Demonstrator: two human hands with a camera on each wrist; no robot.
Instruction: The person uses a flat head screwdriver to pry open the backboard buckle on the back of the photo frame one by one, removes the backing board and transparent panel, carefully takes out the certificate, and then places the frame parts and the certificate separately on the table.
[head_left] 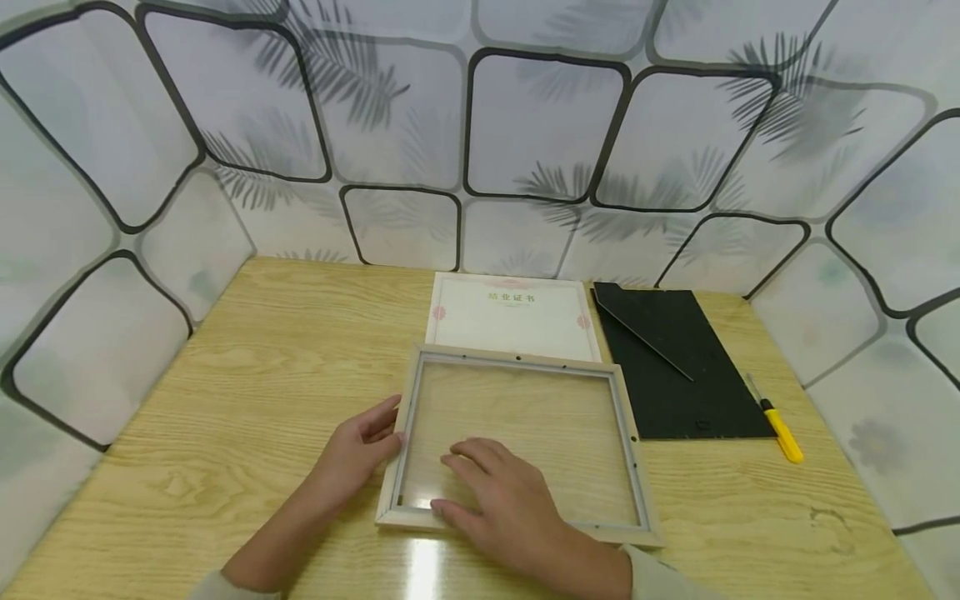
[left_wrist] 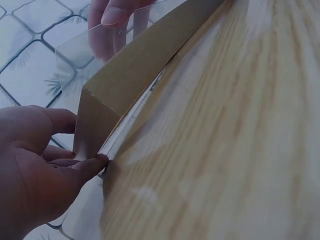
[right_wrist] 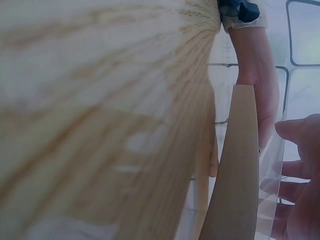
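Observation:
A pale wooden picture frame [head_left: 517, 354] lies on the table, with a clear sheet [head_left: 525, 433] over its opening. My left hand [head_left: 360, 446] grips the frame's left side; in the left wrist view one fingertip [left_wrist: 100, 161] tucks at the lower edge. Above the sheet, my right hand [head_left: 510, 500] spreads its fingers, with its thumb near the front rail. From the right wrist, the frame rail [right_wrist: 240, 175] and the sheet [right_wrist: 270, 185] show beside the right hand's fingers [right_wrist: 295, 170]. The sheet sticks out past the frame's edge in the left wrist view.
A white certificate [head_left: 517, 321] lies behind the frame, partly covered by it. To the right is a black backing board [head_left: 675, 408] with a stand leg [head_left: 645, 337]. A yellow-handled screwdriver [head_left: 782, 433] lies by its right edge. Patterned cloth walls [head_left: 540, 125] surround the wooden table [head_left: 300, 333].

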